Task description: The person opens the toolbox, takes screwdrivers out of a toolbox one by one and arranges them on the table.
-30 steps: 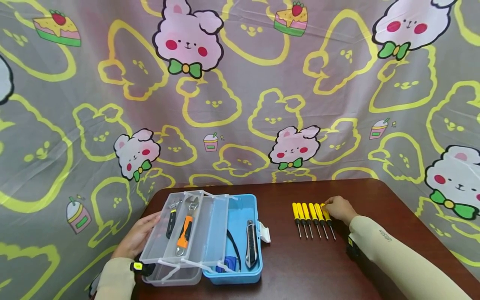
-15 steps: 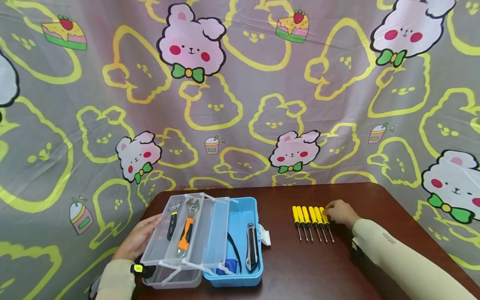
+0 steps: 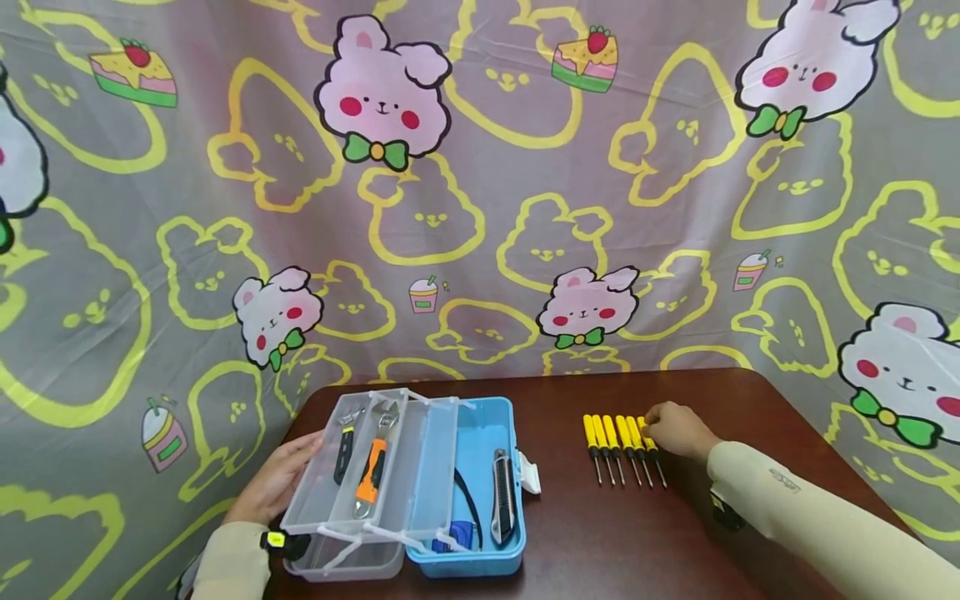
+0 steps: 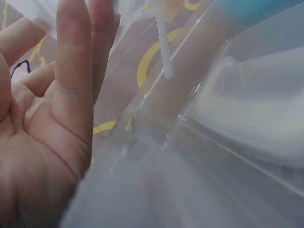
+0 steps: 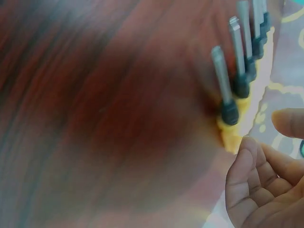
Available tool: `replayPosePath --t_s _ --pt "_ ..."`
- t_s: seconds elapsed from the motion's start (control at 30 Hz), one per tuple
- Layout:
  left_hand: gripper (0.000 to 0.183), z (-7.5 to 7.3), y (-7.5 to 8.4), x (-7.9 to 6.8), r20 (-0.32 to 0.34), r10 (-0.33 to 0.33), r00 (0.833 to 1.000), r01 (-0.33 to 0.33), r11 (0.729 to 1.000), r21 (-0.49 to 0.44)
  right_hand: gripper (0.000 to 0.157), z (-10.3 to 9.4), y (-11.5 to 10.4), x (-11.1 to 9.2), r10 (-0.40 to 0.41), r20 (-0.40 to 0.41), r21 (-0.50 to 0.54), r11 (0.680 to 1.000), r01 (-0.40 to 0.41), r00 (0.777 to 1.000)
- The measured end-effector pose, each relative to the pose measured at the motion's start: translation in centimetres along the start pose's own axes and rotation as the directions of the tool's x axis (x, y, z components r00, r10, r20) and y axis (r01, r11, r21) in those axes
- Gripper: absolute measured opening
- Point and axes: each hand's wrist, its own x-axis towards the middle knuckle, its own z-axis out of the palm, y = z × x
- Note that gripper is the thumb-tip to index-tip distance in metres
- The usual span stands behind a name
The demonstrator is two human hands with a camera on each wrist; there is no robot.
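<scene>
My right hand [image 3: 678,429] is at the rightmost of several yellow-handled screwdrivers [image 3: 648,443] lying in a row. In the right wrist view its bent fingers touch the handle's end, while the thumb stands apart. My left hand [image 3: 277,475] rests against the left side of the clear tray [image 3: 311,504] of an opened toolbox [image 3: 519,508]. Its fingers look mostly straight in the left wrist view, and the tray partly hides them. In that tray lie an orange-handled adjustable wrench [image 3: 370,471] and a smaller black-handled one [image 3: 345,450].
The toolbox's blue base holds a utility knife [image 3: 503,500], a thin black strap [image 3: 467,492] and a blue object [image 3: 453,533] partly covered by the tray. A white latch [image 3: 529,472] juts out to the right. Behind the brown table [image 3: 592,542] hangs a patterned cloth [image 3: 480,208].
The rightmost screwdriver has shifted slightly left, closer to the row, with my right hand against it. My left hand stays at the tray. The head view has tilted up a little.
</scene>
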Motion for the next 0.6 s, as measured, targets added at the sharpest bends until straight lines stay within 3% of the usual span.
replayPosePath --t_s 0.17,0.43,0.6 --pt "0.052 -0.3 -0.4 -0.3 -0.039 0.042 0.998 -0.039 0.996 0.085 0.033 0.1 -1.9 0.0 -0.005 0.014 0.024 1.000 0.005 1.000" --pt "0.049 -0.4 -0.4 0.0 -0.010 0.068 0.998 -0.067 0.996 0.063 0.034 1.2 -5.0 0.9 -0.080 0.064 0.015 0.997 0.079 0.995" --pt "0.031 -0.6 -0.6 0.0 0.008 0.082 0.997 -0.082 0.996 0.038 0.030 2.5 -7.6 0.9 -0.157 0.082 -0.032 0.987 0.160 0.984"
